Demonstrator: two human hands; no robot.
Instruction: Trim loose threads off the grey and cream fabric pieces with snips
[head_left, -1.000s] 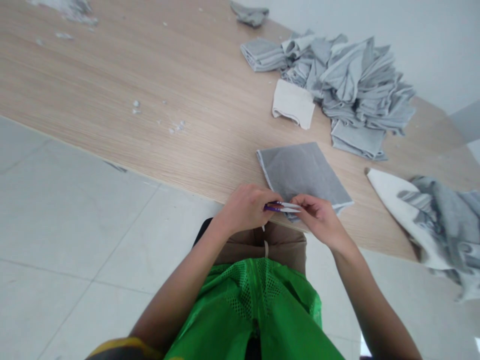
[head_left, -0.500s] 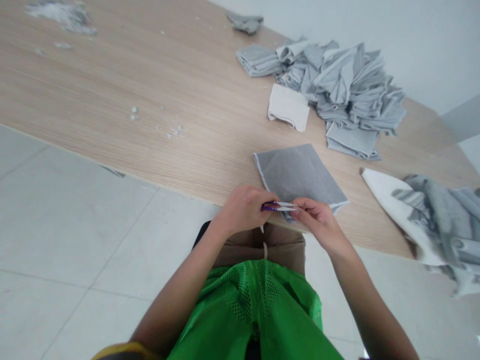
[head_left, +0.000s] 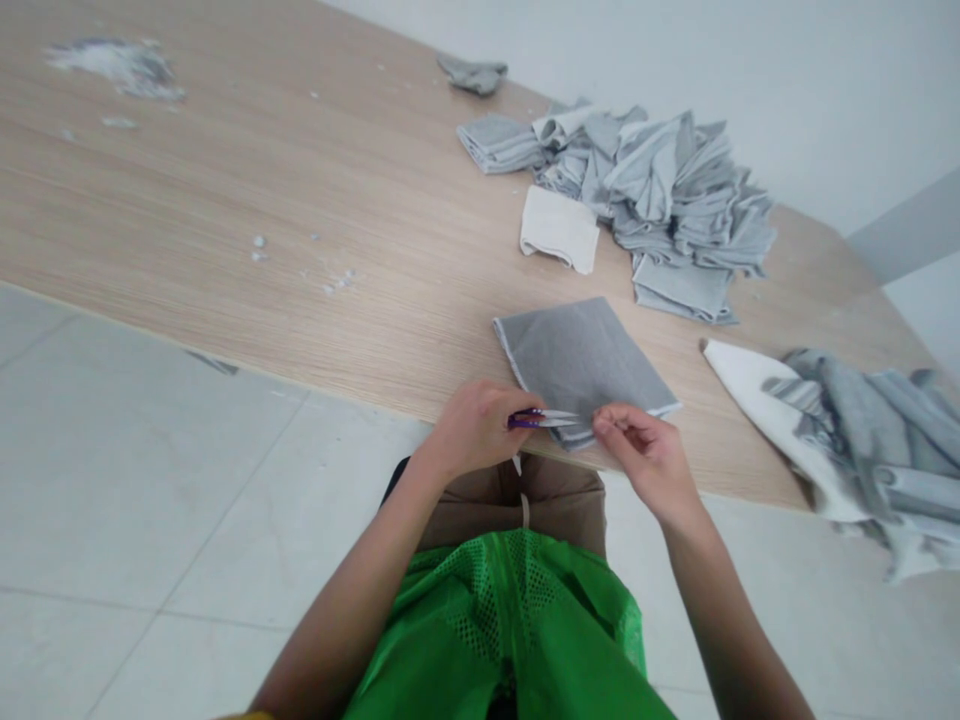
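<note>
My left hand [head_left: 484,425] is closed around purple-handled thread snips [head_left: 527,418], their pale blades pointing right. Beneath the blades lies a folded grey cloth [head_left: 585,350] with white-stitched edges, flat at the table's front edge. Just right of the blade tips, my right hand [head_left: 641,450] has thumb and forefinger pinched together over the cloth's near side. Whatever sits in that pinch is too small to make out.
Behind the cloth are a folded white cloth [head_left: 559,228] and a heap of grey cloths [head_left: 675,190]. More grey cloths [head_left: 847,410] lie on a white piece at right, overhanging the edge. Lint scraps [head_left: 120,68] dot the wooden table [head_left: 315,170].
My right fingers have moved right, away from the snips' tips. The blades look closer together than before. The whole view has shifted slightly.
</note>
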